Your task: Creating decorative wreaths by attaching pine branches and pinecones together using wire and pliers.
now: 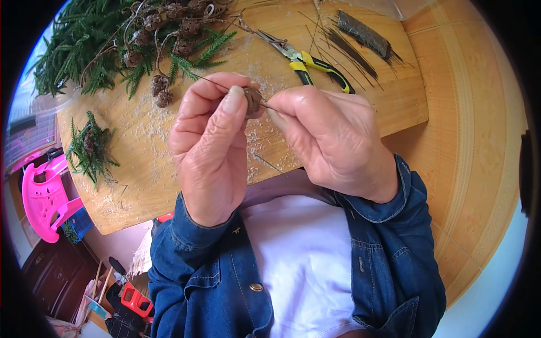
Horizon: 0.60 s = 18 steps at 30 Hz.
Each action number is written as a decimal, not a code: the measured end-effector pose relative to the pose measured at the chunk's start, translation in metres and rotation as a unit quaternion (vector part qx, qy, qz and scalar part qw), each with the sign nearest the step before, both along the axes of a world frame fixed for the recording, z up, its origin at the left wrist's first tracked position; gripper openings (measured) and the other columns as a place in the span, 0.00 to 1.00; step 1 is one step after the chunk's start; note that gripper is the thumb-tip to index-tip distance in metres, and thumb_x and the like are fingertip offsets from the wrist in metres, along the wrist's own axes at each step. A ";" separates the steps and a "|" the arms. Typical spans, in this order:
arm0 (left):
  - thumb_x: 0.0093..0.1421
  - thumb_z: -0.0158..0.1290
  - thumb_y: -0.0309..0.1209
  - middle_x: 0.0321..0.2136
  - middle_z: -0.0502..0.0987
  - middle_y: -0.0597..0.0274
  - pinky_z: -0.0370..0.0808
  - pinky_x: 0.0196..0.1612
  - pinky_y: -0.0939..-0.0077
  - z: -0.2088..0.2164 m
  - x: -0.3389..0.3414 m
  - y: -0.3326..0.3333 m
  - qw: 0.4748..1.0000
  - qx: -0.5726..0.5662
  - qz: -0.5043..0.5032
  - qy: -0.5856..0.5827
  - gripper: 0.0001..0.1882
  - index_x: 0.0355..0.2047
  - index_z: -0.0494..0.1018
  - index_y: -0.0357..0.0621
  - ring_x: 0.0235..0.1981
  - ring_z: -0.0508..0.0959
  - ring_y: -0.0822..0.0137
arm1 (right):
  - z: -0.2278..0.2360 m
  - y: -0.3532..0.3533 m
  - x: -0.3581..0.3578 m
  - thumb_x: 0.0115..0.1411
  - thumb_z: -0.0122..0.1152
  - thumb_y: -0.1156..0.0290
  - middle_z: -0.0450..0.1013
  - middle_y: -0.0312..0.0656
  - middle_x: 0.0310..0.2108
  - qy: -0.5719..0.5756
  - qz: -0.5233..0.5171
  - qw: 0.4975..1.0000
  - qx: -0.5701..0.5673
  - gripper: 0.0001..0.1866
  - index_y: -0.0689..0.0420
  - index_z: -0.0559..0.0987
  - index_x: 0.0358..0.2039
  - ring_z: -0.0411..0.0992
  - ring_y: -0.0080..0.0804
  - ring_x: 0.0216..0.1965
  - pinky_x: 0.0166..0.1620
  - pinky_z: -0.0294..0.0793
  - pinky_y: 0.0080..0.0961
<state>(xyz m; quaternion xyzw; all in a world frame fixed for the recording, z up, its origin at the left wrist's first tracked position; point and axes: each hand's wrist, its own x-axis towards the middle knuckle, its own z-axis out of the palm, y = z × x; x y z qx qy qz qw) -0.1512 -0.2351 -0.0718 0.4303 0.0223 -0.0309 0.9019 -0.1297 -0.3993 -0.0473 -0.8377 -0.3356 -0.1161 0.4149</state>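
A small brown pine cone (pixel 253 102) is held above the wooden table, between the thumb and fingers of my left hand (pixel 205 143). A thin dark wire (pixel 211 82) sticks out from the cone's left side, past my left fingers. On the cone's right side, my right hand (pixel 341 132) pinches a wire end between thumb and forefinger, close against the cone. Part of the cone is hidden behind my left thumb. Just beyond my right hand lie long-nose pliers (pixel 309 58) with yellow and black handles, jaws pointing to the far left.
Green artificial fir branches (pixel 67 50) and stemmed pine cones (pixel 189 28) pile up at the far left. A small fir sprig (pixel 90 143) lies nearer. Loose wires (pixel 352 53) and a wrapped bundle (pixel 363 34) sit at the far right. Pale crumbs dot the table (pixel 141 197). A pink chair (pixel 45 197) stands left.
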 end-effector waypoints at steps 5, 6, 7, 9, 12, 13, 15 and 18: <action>0.66 0.45 0.27 0.41 0.73 0.60 0.69 0.47 0.77 0.005 0.001 -0.004 0.998 -0.052 0.005 0.022 0.11 0.46 0.69 0.34 0.40 0.72 0.74 | -0.008 -0.003 -0.004 0.52 0.62 0.85 0.72 0.46 0.22 0.016 0.004 0.999 0.028 0.09 0.64 0.74 0.33 0.73 0.40 0.21 0.23 0.70 0.27; 0.66 0.46 0.27 0.40 0.74 0.60 0.69 0.47 0.77 0.006 0.001 -0.006 0.998 -0.060 0.008 0.033 0.12 0.46 0.69 0.34 0.39 0.72 0.73 | -0.009 -0.003 -0.004 0.52 0.61 0.84 0.72 0.47 0.22 0.016 0.005 0.999 0.034 0.09 0.64 0.74 0.34 0.73 0.40 0.21 0.23 0.70 0.27; 0.66 0.46 0.27 0.40 0.74 0.60 0.69 0.46 0.77 0.006 0.001 -0.007 0.997 -0.068 0.011 0.044 0.12 0.46 0.69 0.34 0.39 0.73 0.73 | -0.011 -0.003 -0.004 0.52 0.61 0.84 0.72 0.47 0.23 0.017 0.007 0.999 0.039 0.08 0.64 0.74 0.34 0.73 0.40 0.21 0.23 0.70 0.27; 0.66 0.46 0.28 0.39 0.74 0.60 0.69 0.46 0.77 0.004 0.000 -0.007 0.997 -0.070 0.002 0.039 0.12 0.46 0.69 0.34 0.39 0.73 0.73 | -0.011 -0.003 -0.005 0.53 0.61 0.84 0.72 0.47 0.23 0.018 0.009 0.999 0.046 0.08 0.64 0.74 0.34 0.74 0.40 0.22 0.24 0.70 0.26; 0.66 0.46 0.28 0.39 0.74 0.59 0.69 0.45 0.77 0.000 0.001 -0.005 0.996 -0.078 -0.018 0.027 0.12 0.47 0.69 0.34 0.39 0.72 0.73 | -0.008 -0.005 -0.005 0.52 0.61 0.84 0.72 0.46 0.23 0.045 0.019 0.998 0.040 0.08 0.64 0.74 0.34 0.73 0.41 0.22 0.24 0.70 0.26; 0.66 0.46 0.28 0.39 0.74 0.59 0.69 0.45 0.78 -0.001 0.001 -0.004 0.996 -0.083 -0.025 0.024 0.12 0.47 0.69 0.34 0.39 0.72 0.73 | -0.007 -0.006 -0.004 0.52 0.61 0.84 0.72 0.46 0.23 0.046 0.019 0.998 0.040 0.08 0.64 0.74 0.34 0.73 0.41 0.22 0.24 0.70 0.26; 0.66 0.46 0.28 0.39 0.74 0.58 0.69 0.45 0.78 -0.004 0.001 -0.004 0.995 -0.095 -0.037 0.019 0.12 0.47 0.68 0.35 0.39 0.72 0.72 | -0.004 -0.010 -0.001 0.52 0.61 0.85 0.72 0.46 0.23 0.039 0.031 0.998 0.024 0.09 0.64 0.74 0.34 0.73 0.41 0.22 0.24 0.70 0.27; 0.66 0.46 0.28 0.38 0.74 0.57 0.69 0.44 0.78 0.000 0.001 -0.005 0.992 -0.115 -0.033 0.034 0.11 0.46 0.68 0.35 0.39 0.72 0.71 | -0.005 -0.009 -0.001 0.51 0.62 0.85 0.72 0.47 0.23 0.038 0.035 0.999 0.017 0.09 0.64 0.74 0.34 0.73 0.42 0.22 0.24 0.70 0.27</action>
